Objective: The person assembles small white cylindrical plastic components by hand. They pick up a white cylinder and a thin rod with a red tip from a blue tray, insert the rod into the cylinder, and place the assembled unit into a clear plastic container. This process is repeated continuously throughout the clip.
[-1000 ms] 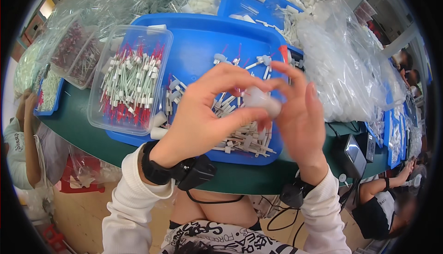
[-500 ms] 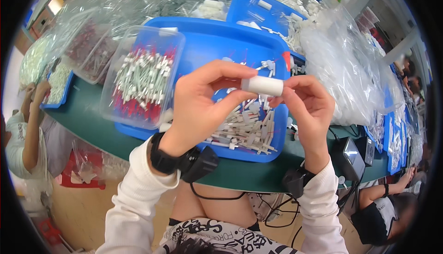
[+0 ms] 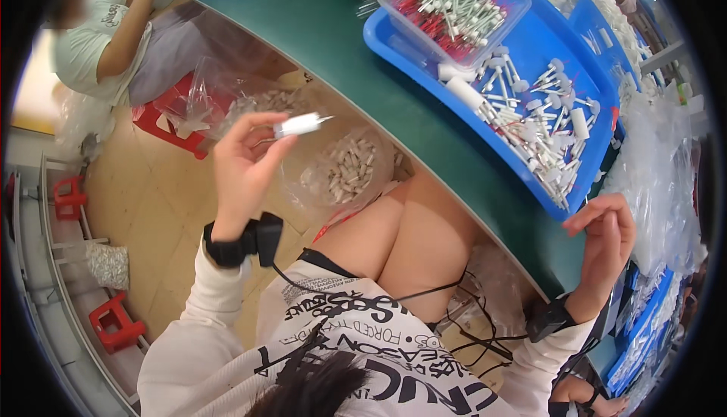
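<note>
In the head view, the left hand (image 3: pixel 246 171) pinches a white cylinder (image 3: pixel 301 125) between thumb and fingertips at its translucent end; a thin pin (image 3: pixel 326 118) juts from the other end, pointing right. A light, steady pinch well back from the pin looks the sound way to handle it, with the level tilt kept so nothing slides out. The right hand (image 3: pixel 602 235) is loosely open, fingers bent, nothing visible in it, just beside the near right corner of the blue tray (image 3: pixel 549 38).

Just right of the cylinder in view, a clear bag (image 3: pixel 301 182) of similar white pieces stands beyond the lap; how high the hand is above it I cannot tell. The green table's (image 3: pixel 326 31) edge runs diagonally from far left to near right, so a low sweep rightward could strike it. Room for the left hand seems widest on the floor side. A black cable (image 3: pixel 420 293) crosses the lap and might snag on a wide reach.
</note>
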The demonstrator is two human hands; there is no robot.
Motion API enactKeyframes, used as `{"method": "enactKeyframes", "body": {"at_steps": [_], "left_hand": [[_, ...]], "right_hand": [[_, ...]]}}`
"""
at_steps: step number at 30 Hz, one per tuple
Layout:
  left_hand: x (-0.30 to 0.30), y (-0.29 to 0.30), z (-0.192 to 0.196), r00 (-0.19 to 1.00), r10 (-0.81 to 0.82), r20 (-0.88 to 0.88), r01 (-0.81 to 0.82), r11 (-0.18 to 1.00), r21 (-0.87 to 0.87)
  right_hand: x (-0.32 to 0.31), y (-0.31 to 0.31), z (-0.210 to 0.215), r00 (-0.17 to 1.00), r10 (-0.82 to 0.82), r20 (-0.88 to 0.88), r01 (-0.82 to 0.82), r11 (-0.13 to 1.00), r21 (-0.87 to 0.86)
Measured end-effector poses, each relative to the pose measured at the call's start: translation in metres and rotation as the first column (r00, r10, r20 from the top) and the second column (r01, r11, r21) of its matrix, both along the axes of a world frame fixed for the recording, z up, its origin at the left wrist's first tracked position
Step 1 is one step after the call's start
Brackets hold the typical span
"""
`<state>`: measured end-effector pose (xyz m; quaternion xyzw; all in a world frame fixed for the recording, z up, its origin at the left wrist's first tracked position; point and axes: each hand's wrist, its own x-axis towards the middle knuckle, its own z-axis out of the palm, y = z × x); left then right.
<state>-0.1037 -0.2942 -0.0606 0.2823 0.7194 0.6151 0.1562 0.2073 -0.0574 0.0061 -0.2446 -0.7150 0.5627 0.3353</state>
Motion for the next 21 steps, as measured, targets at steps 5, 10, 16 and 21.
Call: {"method": "enactKeyframes", "body": {"at_steps": [5, 10, 16, 21], "left_hand": [[-0.040, 0.002, -0.141, 0.983, -0.176, -0.055, 0.114, 0.815, -0.568], [-0.053, 0.022, -0.260, 0.822, -0.570, -0.020, 0.268, 0.417, -0.869], [-0.044, 0.063, -0.085, 0.454, -0.837, 0.305, 0.744, 0.168, -0.647], [0.004, 0.096, 0.076, 0.335, -0.941, -0.046, 0.847, 0.322, -0.424]], "right_hand": [[0.007, 0.000, -0.012, 0.990, -0.143, 0.001, 0.143, 0.987, -0.078], [0.000, -0.008, 0.003, 0.981, -0.100, 0.164, 0.106, 0.994, -0.032], [0.005, 0.026, 0.016, 0.898, -0.321, 0.302, 0.222, 0.921, 0.320], [-0.039, 0.078, 0.011, 0.683, -0.571, 0.456, 0.102, 0.692, 0.714]]}}
